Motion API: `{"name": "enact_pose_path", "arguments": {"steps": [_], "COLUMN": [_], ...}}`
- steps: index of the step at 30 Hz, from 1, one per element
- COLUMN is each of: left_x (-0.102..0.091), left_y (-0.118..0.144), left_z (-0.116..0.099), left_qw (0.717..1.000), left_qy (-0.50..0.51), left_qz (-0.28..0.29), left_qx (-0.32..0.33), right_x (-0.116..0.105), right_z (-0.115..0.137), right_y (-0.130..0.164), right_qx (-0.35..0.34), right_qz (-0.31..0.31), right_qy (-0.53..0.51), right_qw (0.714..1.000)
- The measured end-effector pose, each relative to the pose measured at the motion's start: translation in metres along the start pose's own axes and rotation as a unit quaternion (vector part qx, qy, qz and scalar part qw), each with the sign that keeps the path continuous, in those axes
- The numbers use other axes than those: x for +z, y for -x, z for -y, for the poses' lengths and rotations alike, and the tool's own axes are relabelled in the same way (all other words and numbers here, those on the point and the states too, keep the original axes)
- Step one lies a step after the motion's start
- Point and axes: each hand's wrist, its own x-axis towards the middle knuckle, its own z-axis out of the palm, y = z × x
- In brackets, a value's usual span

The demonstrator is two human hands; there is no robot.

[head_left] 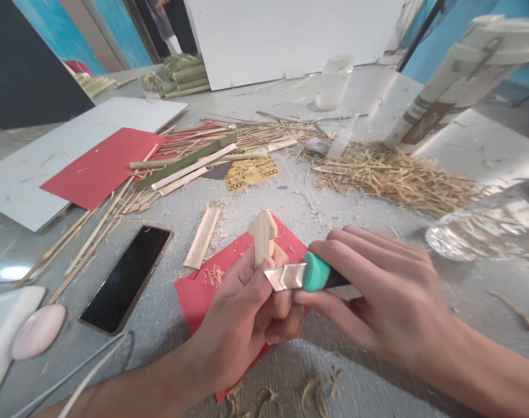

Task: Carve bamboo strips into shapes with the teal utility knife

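Observation:
My left hand [251, 307] is closed around a small carved piece of pale wood [263, 232], whose wider, notched top sticks up above my fingers. In my right hand [373, 284] is a box cutter [316, 271] with a green end piece and a dark handle. Its bare blade points left and lies close by my left thumb, just below the wood; whether it touches cannot be made out. Beneath my hands is a red sheet [195, 299] with wood shavings on it. A flat pale wood strip [202, 237] lies just beyond the sheet's left side.
A phone [127, 278] lies at left, near a white cable [94, 371]. Bamboo strips [195, 159], a yellow card [251, 173] and a straw heap [390, 177] spread across the back. A clear plastic bottle [486, 226] lies at right; a white tube [460, 87] leans behind it.

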Motion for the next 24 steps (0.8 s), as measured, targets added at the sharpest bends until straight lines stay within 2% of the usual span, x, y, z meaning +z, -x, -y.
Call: {"name": "enact_pose_path", "arguments": {"steps": [12, 24], "left_x": [0.0012, -0.0015], "left_y": [-0.0004, -0.0010], "left_z": [-0.0012, 0.0002], "left_qw": [1.000, 0.996], "left_qy": [0.004, -0.036], "left_qz": [-0.016, -0.070], "left_qx": [-0.010, 0.032], "right_x": [-0.0008, 0.0030], "right_z": [0.0009, 0.0040], "right_y": [0.0011, -0.0018], "right_qx": [0.014, 0.005], "right_qz": [0.007, 0.047], "right_qy": [0.002, 0.037], "right_qw": [1.000, 0.998]}}
